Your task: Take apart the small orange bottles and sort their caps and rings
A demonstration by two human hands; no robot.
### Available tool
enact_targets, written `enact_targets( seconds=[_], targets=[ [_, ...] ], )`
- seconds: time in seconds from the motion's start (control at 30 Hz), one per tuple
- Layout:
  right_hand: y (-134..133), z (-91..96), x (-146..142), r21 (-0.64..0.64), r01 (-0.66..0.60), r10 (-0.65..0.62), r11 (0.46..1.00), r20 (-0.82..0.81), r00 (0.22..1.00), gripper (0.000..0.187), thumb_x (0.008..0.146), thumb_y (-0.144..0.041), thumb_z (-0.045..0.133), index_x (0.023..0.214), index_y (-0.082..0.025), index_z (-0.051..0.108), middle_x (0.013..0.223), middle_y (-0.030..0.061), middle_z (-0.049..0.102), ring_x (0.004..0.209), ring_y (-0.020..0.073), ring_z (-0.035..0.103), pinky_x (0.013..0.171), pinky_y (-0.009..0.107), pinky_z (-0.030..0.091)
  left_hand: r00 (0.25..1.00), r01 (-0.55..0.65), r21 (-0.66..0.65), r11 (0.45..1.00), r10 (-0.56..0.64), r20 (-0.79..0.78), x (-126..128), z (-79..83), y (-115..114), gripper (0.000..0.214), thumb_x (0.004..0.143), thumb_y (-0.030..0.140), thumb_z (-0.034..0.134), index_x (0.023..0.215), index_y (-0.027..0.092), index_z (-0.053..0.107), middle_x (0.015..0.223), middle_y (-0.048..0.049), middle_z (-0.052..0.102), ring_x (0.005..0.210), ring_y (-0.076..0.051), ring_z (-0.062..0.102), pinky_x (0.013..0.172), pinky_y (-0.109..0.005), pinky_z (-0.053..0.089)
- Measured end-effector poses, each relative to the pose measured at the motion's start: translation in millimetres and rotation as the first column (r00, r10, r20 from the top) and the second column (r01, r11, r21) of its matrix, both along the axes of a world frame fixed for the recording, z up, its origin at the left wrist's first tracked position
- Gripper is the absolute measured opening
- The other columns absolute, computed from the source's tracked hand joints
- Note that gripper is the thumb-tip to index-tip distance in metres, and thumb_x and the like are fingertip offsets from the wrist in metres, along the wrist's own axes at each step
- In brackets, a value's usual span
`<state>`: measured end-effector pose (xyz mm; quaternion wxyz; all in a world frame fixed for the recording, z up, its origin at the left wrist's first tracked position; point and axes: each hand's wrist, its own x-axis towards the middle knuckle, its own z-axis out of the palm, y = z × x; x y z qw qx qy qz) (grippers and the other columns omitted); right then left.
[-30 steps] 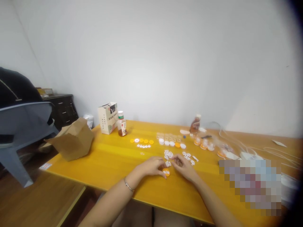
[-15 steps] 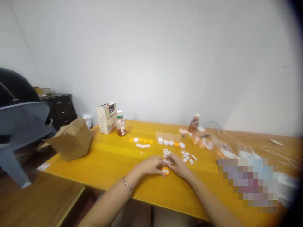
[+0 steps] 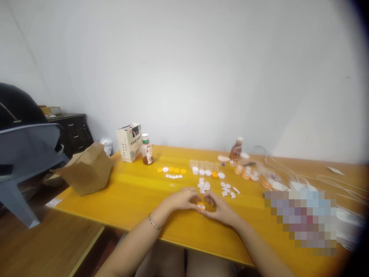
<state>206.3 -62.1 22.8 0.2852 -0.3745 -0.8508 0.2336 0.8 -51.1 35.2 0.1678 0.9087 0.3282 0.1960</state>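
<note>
Cupping an orange cap point(image 3: 201, 206), hands point(image 3: 183, 200) near table edge point(image 3: 129, 230).

Hidden, blurred, cut off
Fingers of the left hand point(image 3: 183, 200) and right hand point(image 3: 220, 211) cover most of the orange cap point(image 3: 201, 206). The white pieces point(image 3: 202, 186) seem perforated, but they are too small to tell for sure. A pixelated patch point(image 3: 300, 223) hides the lower right, and the left edge cuts off the grey chair point(image 3: 25, 148).
</note>
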Motion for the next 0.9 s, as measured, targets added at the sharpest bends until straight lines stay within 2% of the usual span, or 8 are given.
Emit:
enact_targets(
  seconds=[0.13, 0.23, 0.37, 0.47, 0.6, 0.9],
  targets=[
    [-1.9, -3.4, -4.2, -0.066, -0.034, 0.034, 0.997, -0.002, 0.999, 0.025, 0.070, -0.034, 0.062, 0.089, -0.022, 0.052, 0.078, 0.0000, 0.051, 0.071, 0.0150, 0.046, 0.065, 0.027, 0.041, 1.000, -0.012, -0.012, 1.000, 0.012, -0.001, 1.0, 0.7, -0.9, 0.029, 0.076, 0.043, 0.057, 0.086, 0.016, 0.060, 0.084, -0.0036, 0.058, 0.081, -0.016, 0.054, 0.074, -0.023, 0.040],
    [0.9, -5.6, -6.2, -0.098, -0.028, 0.027, 0.995, -0.013, 1.000, 0.019, 0.072, -0.036, 0.059, 0.082, -0.021, 0.053, 0.074, -0.0001, 0.051, 0.067, 0.0146, 0.045, 0.062, 0.026, 0.041, 1.000, 0.000, -0.022, 1.000, 0.000, -0.019, 3.9, -0.8, -2.8, 0.023, 0.079, 0.037, 0.056, 0.084, 0.016, 0.061, 0.083, -0.0034, 0.059, 0.079, -0.015, 0.054, 0.073, -0.022, 0.039],
    [2.9, -7.4, -7.2, -0.146, 0.004, -0.009, 0.989, -0.033, 0.999, 0.023, 0.068, -0.039, 0.064, 0.077, -0.021, 0.052, 0.067, -0.0020, 0.049, 0.062, 0.0136, 0.043, 0.058, 0.025, 0.039, 1.000, -0.021, -0.032, 0.999, 0.021, -0.015, 6.9, -2.6, -4.8, 0.020, 0.081, 0.034, 0.053, 0.085, 0.017, 0.063, 0.084, -0.0031, 0.060, 0.079, -0.014, 0.054, 0.073, -0.021, 0.039],
    [4.8, -11.6, -8.3, -0.182, 0.012, -0.023, 0.983, -0.059, 0.998, 0.026, 0.064, -0.038, 0.067, 0.075, -0.021, 0.051, 0.066, -0.0031, 0.048, 0.062, 0.0131, 0.043, 0.058, 0.025, 0.038, 0.999, -0.045, -0.079, 0.996, 0.043, -0.021, 9.0, -4.9, -2.5, 0.019, 0.079, 0.033, 0.055, 0.084, 0.016, 0.064, 0.082, -0.0024, 0.062, 0.077, -0.014, 0.055, 0.069, -0.020, 0.038],
    [8.4, -20.1, -10.1, -0.247, -0.039, 0.005, 0.968, -0.137, 0.990, 0.027, 0.065, -0.036, 0.068, 0.077, -0.020, 0.050, 0.068, -0.0034, 0.049, 0.063, 0.0124, 0.044, 0.058, 0.024, 0.038, 0.992, -0.121, -0.135, 0.983, 0.115, -0.048, 12.5, -8.3, 3.1, 0.018, 0.074, 0.032, 0.061, 0.079, 0.015, 0.064, 0.075, -0.0010, 0.063, 0.069, -0.012, 0.056, 0.060, -0.018, 0.036],
    [7.7, -18.8, -12.8, -0.309, -0.022, -0.031, 0.951, -0.167, 0.986, 0.029, 0.062, -0.035, 0.069, 0.074, -0.020, 0.047, 0.060, -0.0062, 0.044, 0.056, 0.0104, 0.041, 0.052, 0.022, 0.034, 0.984, -0.103, -0.012, 0.995, 0.100, -0.149, 12.8, -2.3, 0.7, 0.015, 0.071, 0.030, 0.062, 0.071, 0.016, 0.065, 0.068, -0.0026, 0.064, 0.064, -0.013, 0.056, 0.058, -0.019, 0.035]
  ],
)
